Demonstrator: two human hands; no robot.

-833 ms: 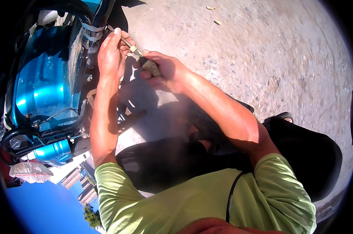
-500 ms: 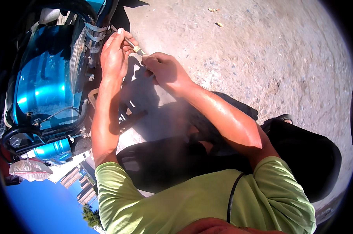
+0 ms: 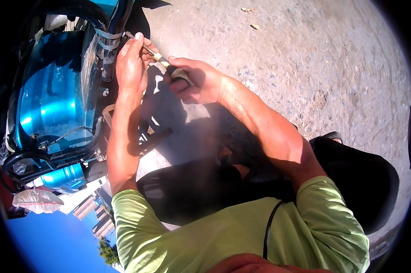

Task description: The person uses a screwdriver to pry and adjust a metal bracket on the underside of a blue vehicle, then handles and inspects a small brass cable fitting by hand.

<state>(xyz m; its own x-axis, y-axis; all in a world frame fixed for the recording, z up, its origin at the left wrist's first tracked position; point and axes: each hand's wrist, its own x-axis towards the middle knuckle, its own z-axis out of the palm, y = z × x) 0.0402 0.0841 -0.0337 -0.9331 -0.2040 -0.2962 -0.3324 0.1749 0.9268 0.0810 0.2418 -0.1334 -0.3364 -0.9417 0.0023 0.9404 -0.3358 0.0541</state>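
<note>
A screwdriver (image 3: 168, 67) with a thin metal shaft and a dark handle with a pale yellow collar slants between my two hands. Its far end reaches the black tubular frame (image 3: 117, 18) of a blue vehicle, close to where grey tape wraps a tube. My left hand (image 3: 132, 66) closes round the shaft, thumb along its upper side. Around the handle, my right hand (image 3: 198, 82) has a loose hold: the thumb is stretched out and the fingers curl underneath. What the tip touches is too small to make out.
The vehicle's shiny blue panel (image 3: 51, 91) fills the left side, with bars and a cable beside it. Below it are a blue cylinder (image 3: 64, 178) and a pale plastic bag (image 3: 37, 201). Rough concrete ground (image 3: 296, 59) stretches to the right, with small dry leaves (image 3: 254, 27).
My right hand has turned and loosened on the handle, its thumb lifting so that more of the handle shows. My left hand stays on the shaft almost unmoved.
</note>
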